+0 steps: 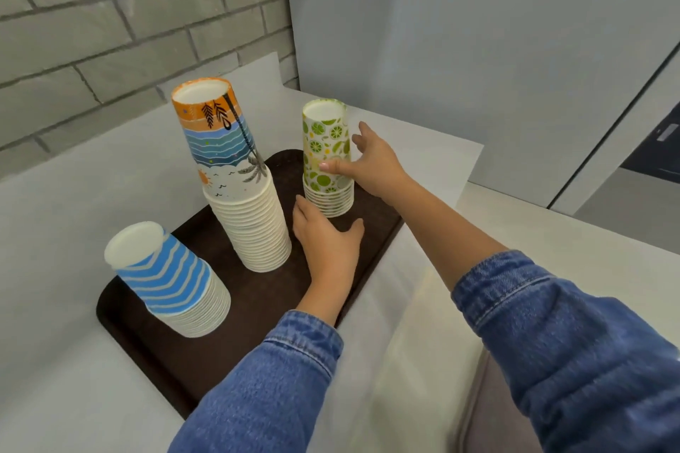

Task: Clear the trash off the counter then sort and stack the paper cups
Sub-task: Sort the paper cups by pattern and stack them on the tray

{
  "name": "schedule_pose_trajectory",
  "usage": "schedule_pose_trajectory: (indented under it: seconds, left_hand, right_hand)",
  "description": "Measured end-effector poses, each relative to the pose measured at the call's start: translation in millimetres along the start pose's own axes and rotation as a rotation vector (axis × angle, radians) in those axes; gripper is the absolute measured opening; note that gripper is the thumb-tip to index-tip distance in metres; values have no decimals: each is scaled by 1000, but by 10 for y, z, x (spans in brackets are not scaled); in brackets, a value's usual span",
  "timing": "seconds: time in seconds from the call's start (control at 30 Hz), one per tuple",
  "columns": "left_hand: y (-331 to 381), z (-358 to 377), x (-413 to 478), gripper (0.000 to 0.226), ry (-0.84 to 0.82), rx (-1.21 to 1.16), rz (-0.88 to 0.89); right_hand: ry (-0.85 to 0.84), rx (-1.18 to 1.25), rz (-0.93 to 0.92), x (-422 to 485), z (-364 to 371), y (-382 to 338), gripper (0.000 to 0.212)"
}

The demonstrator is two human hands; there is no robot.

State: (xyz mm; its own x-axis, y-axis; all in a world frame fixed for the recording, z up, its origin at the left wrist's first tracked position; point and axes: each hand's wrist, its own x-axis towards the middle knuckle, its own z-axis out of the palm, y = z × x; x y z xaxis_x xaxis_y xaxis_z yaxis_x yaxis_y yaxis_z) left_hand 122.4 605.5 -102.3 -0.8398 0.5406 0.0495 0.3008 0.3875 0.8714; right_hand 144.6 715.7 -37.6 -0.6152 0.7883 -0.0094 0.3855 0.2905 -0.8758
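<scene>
The right hand (371, 162) is reaching around the lime-print cup stack (326, 158), thumb pressing its front and fingers (362, 132) spread behind it, while the left hand (325, 235) is lying flat, fingers together, at the stack's base. All three upside-down stacks are standing on the brown tray (220, 342) on the counter (55, 213): the palm-print stack (235, 173) is crowding just left, the blue wavy stack (165, 279) well apart. The right fingers are partly hiding behind the cups.

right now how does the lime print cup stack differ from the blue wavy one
The lime print stack is narrower than the blue wavy stack. The lime stack stands at the far end of the brown tray, the blue one at the near left end. The right hand holds the lime stack, thumb on its side, with the left hand flat on the tray by its base; no hand touches the blue stack. Both stand upside down, rims on the tray.
</scene>
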Motion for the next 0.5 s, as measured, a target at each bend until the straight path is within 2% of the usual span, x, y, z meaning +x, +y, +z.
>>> schedule_pose_trajectory:
  seconds: [0.1,0.2,0.27,0.33,0.4,0.43,0.5]
  left_hand:
    - [40,-46,-239,92,44,-46,95]
    - [100,25,-639,68,51,-181,222]
    - [179,167,-946,52,-22,-266,318]
    - [279,373,-1279,38,-188,-303,402]
    - [403,580,-1668,34,-458,-291,413]
    - [458,674,-1874,38,-610,-268,413]
    - [524,847,-2282,61,-908,-179,415]
  right_hand:
    - [101,20,25,-409,-315,89,107]
    - [229,40,8,-1075,-803,218,84]
    - [310,18,-22,-1607,-1177,360,69]
    - [415,-17,-23,-2172,-1547,535,55]
    - [540,-38,16,-2712,-1866,741,45]
    - [599,-45,45,-2956,-2000,851,42]
    - [690,-43,111,-3377,-2212,1089,36]
